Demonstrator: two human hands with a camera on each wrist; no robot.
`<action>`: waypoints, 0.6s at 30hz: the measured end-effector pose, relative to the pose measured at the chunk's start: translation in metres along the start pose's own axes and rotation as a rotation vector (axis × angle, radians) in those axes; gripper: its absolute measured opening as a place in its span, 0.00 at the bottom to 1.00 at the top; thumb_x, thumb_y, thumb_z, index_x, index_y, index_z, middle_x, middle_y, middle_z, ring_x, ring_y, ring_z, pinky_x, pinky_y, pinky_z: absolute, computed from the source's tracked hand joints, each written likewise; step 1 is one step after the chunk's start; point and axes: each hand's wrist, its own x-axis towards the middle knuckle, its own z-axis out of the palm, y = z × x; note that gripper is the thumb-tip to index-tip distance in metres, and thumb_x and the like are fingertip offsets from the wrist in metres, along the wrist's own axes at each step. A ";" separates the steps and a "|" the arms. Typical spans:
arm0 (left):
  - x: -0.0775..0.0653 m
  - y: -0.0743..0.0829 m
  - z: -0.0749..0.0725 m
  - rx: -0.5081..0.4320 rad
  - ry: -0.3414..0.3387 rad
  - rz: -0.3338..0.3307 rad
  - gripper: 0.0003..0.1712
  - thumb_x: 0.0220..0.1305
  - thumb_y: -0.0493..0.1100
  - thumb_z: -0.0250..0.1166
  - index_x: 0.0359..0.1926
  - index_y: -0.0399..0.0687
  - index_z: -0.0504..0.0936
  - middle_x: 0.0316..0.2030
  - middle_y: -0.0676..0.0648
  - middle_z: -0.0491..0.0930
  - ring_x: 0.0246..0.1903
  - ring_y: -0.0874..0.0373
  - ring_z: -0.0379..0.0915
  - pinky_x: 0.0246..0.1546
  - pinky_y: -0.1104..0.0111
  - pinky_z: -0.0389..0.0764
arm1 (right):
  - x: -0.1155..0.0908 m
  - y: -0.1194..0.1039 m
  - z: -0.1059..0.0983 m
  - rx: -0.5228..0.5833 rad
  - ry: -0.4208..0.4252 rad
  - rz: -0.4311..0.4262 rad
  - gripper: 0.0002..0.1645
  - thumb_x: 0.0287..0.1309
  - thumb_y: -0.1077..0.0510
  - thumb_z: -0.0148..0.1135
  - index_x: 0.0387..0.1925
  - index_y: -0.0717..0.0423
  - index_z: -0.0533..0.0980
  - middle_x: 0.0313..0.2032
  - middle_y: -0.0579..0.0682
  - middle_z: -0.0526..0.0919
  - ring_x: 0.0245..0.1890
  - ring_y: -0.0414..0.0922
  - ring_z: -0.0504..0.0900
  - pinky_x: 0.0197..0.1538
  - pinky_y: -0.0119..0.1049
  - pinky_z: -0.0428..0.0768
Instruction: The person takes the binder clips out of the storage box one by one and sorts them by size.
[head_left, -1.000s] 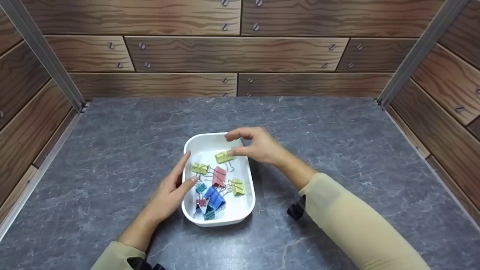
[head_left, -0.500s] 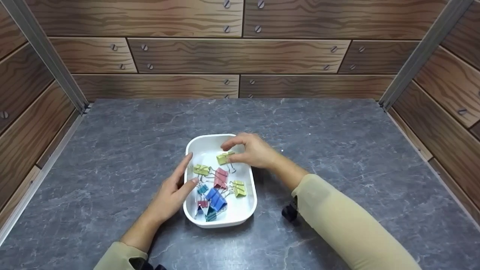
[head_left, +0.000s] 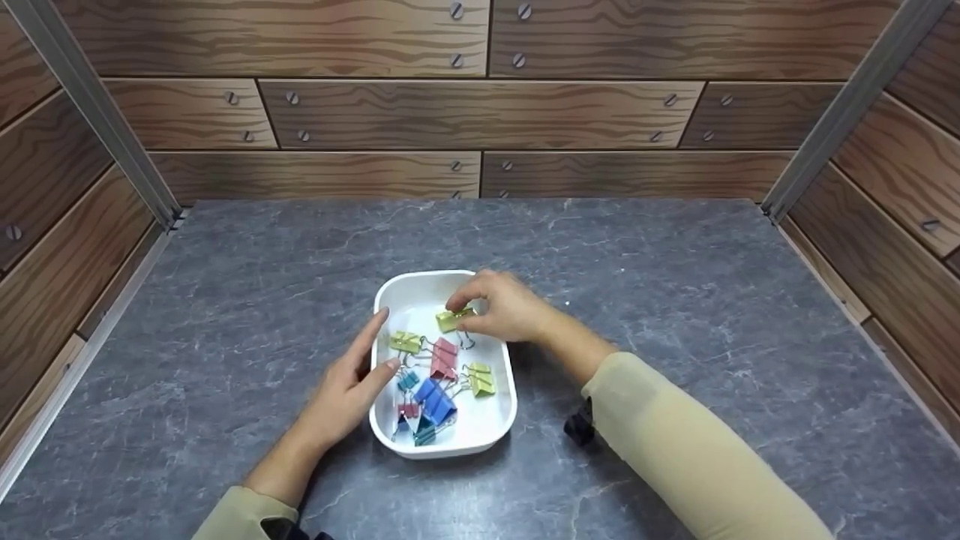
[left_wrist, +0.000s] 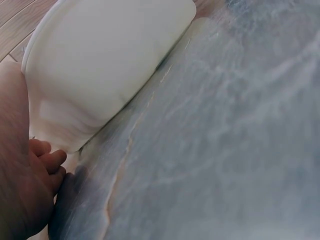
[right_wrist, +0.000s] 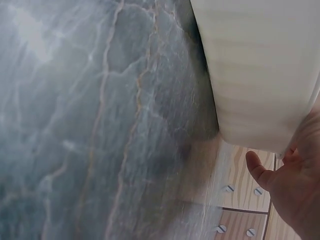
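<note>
A white plastic tray (head_left: 491,431) holds several binder clips in different colours. Inside its far right part, my right hand (head_left: 510,307) pinches a yellow binder clip (head_left: 447,322) between thumb and index finger. My left hand (head_left: 341,386) rests against the tray's left side, its index finger and thumb extended over the rim. Near the left thumb lie another yellow clip (head_left: 405,342) and a small teal clip (head_left: 407,380). A pink clip (head_left: 444,358) sits mid-tray. In the right wrist view, the tray wall (right_wrist: 265,75) hides the clips.
A blue binder clip (head_left: 436,405), a third yellow one (head_left: 482,380) and smaller dark clips lie toward the tray's near end. The tray stands on a grey marbled tabletop (head_left: 645,262). Wood-patterned walls (head_left: 480,112) enclose the back and sides.
My right hand has moved down into the tray, and its thumb and index finger have come together on the far yellow clip. The left hand stays on the tray's side.
</note>
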 end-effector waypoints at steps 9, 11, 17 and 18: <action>-0.001 0.000 -0.001 0.022 0.015 0.003 0.40 0.78 0.46 0.65 0.84 0.60 0.60 0.80 0.42 0.61 0.78 0.45 0.57 0.76 0.47 0.57 | 0.002 -0.005 -0.001 -0.032 -0.008 0.014 0.13 0.63 0.57 0.74 0.49 0.51 0.90 0.49 0.46 0.91 0.52 0.50 0.81 0.66 0.53 0.70; -0.001 0.000 -0.001 0.026 0.013 0.001 0.41 0.78 0.47 0.65 0.84 0.61 0.59 0.80 0.43 0.61 0.78 0.46 0.57 0.76 0.47 0.57 | 0.001 -0.006 0.000 -0.031 0.006 0.002 0.12 0.63 0.57 0.73 0.48 0.51 0.91 0.48 0.46 0.91 0.51 0.51 0.82 0.64 0.52 0.72; -0.001 0.001 0.001 0.021 -0.004 -0.018 0.41 0.78 0.47 0.63 0.85 0.60 0.56 0.80 0.43 0.59 0.78 0.47 0.56 0.76 0.48 0.57 | -0.002 -0.003 0.003 -0.002 0.070 -0.018 0.09 0.64 0.60 0.72 0.45 0.53 0.92 0.44 0.46 0.92 0.48 0.51 0.85 0.58 0.49 0.78; 0.000 0.001 0.001 0.025 -0.007 -0.019 0.42 0.79 0.47 0.63 0.85 0.60 0.56 0.81 0.43 0.58 0.78 0.47 0.55 0.77 0.48 0.56 | -0.003 -0.003 0.004 0.001 0.083 -0.016 0.09 0.64 0.60 0.72 0.44 0.53 0.92 0.44 0.47 0.92 0.48 0.51 0.85 0.58 0.49 0.79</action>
